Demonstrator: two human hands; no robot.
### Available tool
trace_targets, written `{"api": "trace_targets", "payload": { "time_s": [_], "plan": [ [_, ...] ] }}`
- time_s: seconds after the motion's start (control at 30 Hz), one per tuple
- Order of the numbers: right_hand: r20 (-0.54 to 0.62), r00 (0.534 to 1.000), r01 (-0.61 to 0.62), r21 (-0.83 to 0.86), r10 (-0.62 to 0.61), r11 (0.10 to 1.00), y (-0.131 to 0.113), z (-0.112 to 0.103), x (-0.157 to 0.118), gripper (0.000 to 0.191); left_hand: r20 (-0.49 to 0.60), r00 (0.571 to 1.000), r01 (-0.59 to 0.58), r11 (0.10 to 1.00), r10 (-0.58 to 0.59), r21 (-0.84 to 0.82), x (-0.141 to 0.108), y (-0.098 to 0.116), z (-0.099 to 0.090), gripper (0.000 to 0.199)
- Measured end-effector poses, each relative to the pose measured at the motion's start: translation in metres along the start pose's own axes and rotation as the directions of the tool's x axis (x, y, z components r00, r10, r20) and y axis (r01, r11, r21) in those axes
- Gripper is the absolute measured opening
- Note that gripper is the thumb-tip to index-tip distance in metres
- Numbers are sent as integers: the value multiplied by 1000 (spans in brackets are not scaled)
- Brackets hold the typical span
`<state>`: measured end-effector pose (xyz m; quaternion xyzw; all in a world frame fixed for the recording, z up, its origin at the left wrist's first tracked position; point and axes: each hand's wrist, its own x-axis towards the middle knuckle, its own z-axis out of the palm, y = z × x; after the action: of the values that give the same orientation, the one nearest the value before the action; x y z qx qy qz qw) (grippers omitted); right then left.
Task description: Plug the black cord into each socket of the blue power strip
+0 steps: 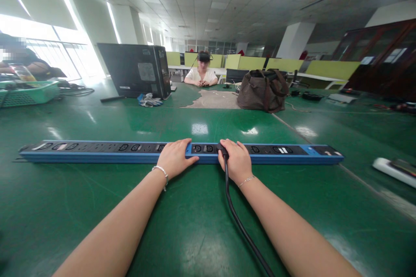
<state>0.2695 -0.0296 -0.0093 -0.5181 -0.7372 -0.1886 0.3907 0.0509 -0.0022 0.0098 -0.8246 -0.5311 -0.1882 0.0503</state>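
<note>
A long blue and black power strip with several sockets along its top lies across the green table in front of me. My left hand grips the strip just left of its middle, thumb along the near side and fingers over the top. To the right of it, my right hand is closed around a black power plug, which is at the strip's socket face. How far the plug sits in the socket is hidden by my fingers. From it a black cable runs down toward me between my forearms.
A black computer case stands at the back left, gloves beside it. A brown bag sits back right. A green basket is far left, a white power strip far right. One person sits opposite, another at far left.
</note>
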Motion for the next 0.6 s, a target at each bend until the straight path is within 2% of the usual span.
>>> {"api": "trace_targets", "payload": {
  "time_s": [0.3, 0.6],
  "plan": [
    [11, 999, 39, -6, -39, 999, 0, -3, 3, 29, -19, 1000, -11, 1000, 11, 4, 0, -1, 3, 62],
    [105, 993, -44, -24, 46, 999, -8, -10, 12, 28, -30, 999, -10, 1000, 10, 10, -2, 2, 2, 55]
  ]
}}
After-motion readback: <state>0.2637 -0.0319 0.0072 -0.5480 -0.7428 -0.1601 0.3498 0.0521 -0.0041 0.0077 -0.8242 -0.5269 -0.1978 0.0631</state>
